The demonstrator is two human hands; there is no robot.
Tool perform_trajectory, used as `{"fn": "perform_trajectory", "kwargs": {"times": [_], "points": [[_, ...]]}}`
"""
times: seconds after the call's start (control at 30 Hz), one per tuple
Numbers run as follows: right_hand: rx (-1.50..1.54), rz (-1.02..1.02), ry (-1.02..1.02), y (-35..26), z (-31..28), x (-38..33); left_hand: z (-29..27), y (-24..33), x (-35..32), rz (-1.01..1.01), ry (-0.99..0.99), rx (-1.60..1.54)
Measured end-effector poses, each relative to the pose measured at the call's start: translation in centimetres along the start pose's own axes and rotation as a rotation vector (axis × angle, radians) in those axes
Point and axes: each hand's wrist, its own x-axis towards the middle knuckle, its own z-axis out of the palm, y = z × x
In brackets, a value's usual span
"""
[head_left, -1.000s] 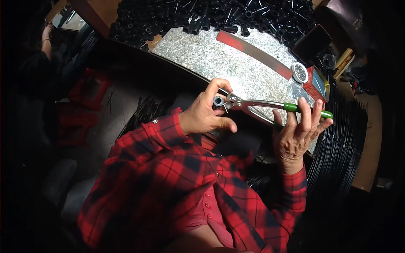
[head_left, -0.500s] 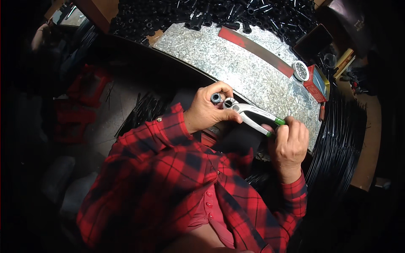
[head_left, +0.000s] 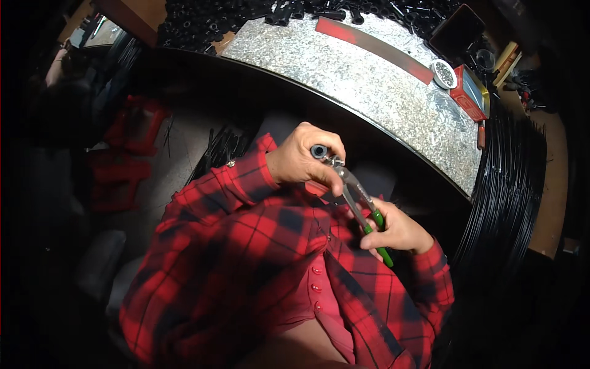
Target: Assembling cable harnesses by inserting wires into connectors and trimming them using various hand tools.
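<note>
While the small black tube (head_left: 318, 151) sits pinched in the left hand (head_left: 301, 165), close to the chest and below the bench edge, the pliers (head_left: 356, 195) bite at a little metal bit right beside its end. The right hand (head_left: 398, 230) is wrapped tight around the green handles (head_left: 379, 235). Best bet here is probably a steady squeeze, nose square to the tube, left fingers kept back from the tip. Further out there's the shiny metal bench (head_left: 381, 92), a red tin (head_left: 468, 93) and piles of black tubes (head_left: 209, 18).

Workshop: galvanized metal bench (head_left: 369, 74), heap of black plastic parts (head_left: 209, 18), black wire bundles (head_left: 510, 190).
</note>
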Motion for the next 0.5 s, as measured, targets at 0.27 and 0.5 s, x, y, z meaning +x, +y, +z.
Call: {"fn": "perform_trajectory", "kwargs": {"times": [0.27,0.5], "points": [[-1.284,-0.669,0.879,0.2,0.1,-0.7,-1.2,0.6,0.6,-0.119,0.068,0.002],[-0.25,-0.001,0.258,-0.4,1.0,-1.0,-1.4,0.3,1.0,-0.106,-0.11,0.002]]}}
